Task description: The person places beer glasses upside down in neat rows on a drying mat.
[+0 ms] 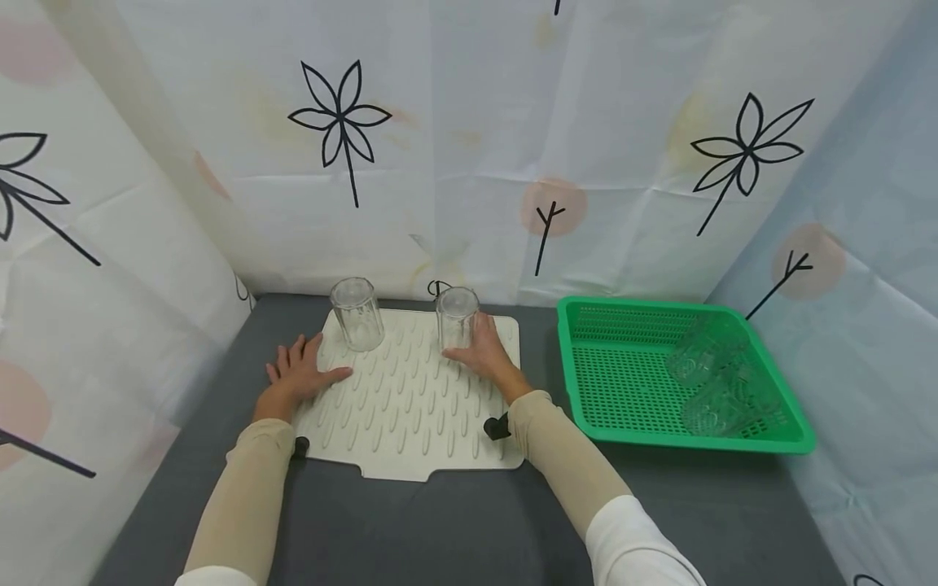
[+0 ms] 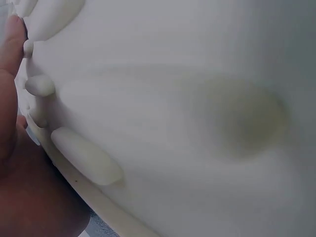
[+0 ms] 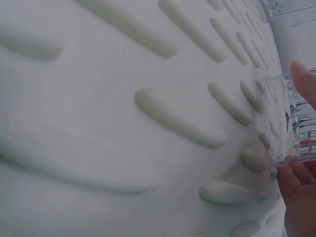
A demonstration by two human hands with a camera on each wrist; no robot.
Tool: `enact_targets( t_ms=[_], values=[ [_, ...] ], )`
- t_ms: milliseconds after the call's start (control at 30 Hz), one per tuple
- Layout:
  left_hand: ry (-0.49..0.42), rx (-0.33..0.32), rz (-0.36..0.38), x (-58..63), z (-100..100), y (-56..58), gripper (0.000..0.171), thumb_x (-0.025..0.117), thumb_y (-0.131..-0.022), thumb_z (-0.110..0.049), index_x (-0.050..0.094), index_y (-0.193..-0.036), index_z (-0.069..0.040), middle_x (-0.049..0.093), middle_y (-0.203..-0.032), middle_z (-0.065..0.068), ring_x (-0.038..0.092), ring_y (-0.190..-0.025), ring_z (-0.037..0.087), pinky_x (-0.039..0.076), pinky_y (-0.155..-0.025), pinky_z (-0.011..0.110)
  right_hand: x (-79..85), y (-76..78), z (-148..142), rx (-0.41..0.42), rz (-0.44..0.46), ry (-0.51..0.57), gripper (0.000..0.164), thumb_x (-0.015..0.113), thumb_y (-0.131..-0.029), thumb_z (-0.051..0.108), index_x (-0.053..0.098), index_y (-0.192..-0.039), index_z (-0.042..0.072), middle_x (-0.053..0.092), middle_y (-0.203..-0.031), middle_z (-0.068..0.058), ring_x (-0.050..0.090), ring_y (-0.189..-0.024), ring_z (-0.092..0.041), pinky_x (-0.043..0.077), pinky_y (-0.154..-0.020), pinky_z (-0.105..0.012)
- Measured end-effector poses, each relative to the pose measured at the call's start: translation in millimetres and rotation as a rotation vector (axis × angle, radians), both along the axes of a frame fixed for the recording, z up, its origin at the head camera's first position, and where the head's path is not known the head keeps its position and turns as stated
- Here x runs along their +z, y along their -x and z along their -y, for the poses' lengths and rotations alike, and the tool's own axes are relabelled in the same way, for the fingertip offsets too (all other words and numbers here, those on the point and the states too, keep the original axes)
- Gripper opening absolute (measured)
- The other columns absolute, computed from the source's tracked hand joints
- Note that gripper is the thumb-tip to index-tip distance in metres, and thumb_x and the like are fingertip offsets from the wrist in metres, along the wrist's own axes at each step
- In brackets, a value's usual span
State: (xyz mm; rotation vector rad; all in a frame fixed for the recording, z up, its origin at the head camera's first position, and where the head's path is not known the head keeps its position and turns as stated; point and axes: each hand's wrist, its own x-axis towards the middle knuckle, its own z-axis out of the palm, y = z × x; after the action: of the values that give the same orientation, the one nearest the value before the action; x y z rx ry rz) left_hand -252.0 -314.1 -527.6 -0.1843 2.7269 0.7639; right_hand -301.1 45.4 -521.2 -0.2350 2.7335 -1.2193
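Observation:
A cream-white drying mat point(image 1: 399, 411) with rows of raised ridges lies on the dark table. My right hand point(image 1: 485, 348) grips a clear faceted glass point(image 1: 456, 316) that stands at the mat's back right, thumb on the near side and fingers around its right. The right wrist view shows this glass point(image 3: 298, 118) low against the ridges. A second clear glass point(image 1: 357, 316) stands at the back left of the mat. My left hand point(image 1: 296, 374) rests with spread, straight fingers at the mat's left edge, just left of that second glass, holding nothing.
On the right of the table sits a green plastic basket point(image 1: 696, 444) with perforated sides. Several clear glasses point(image 1: 721, 403) lie in its right part. Patterned white cloth point(image 1: 469, 146) hangs behind the table and on both sides.

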Motion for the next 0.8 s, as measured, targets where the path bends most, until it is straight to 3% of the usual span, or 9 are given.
enact_targets(
  t_ms=[200,567,800],
  values=[
    [-0.002,0.002,-0.005,-6.2,2,1.5,0.123,0.059,-0.082,-0.082,-0.002,-0.165,-0.015,-0.016,-0.168,0.029,-0.028,-0.15,0.056,-0.023,-0.113,0.076,6.4,-2.1,2,0.003,0.001,-0.038,0.104,0.083,-0.086,0.04,0.022,-0.159,-0.001,0.03,-0.157,-0.023,0.041,-0.144,-0.034,0.039,-0.121,-0.044],
    [0.015,0.012,0.002,1.3,-1,-1.5,0.116,0.063,-0.087,-0.073,-0.001,-0.166,-0.016,-0.014,-0.168,0.028,-0.024,-0.151,0.057,-0.018,-0.116,0.076,38.0,-11.4,-2,-0.004,0.01,-0.034,0.104,0.082,-0.086,0.041,0.019,-0.158,0.0,0.03,-0.156,-0.026,0.038,-0.145,-0.039,0.04,-0.118,-0.051],
    [0.007,0.007,-0.026,-8.5,2,1.8,0.122,0.061,-0.081,-0.082,0.0,-0.166,-0.018,-0.013,-0.169,0.027,-0.025,-0.15,0.058,-0.019,-0.115,0.077,62.5,-16.3,-8,-0.016,0.015,-0.099,0.112,0.08,-0.087,0.045,0.009,-0.163,0.006,0.022,-0.162,-0.026,0.023,-0.153,-0.045,0.034,-0.12,-0.058]
  ],
)
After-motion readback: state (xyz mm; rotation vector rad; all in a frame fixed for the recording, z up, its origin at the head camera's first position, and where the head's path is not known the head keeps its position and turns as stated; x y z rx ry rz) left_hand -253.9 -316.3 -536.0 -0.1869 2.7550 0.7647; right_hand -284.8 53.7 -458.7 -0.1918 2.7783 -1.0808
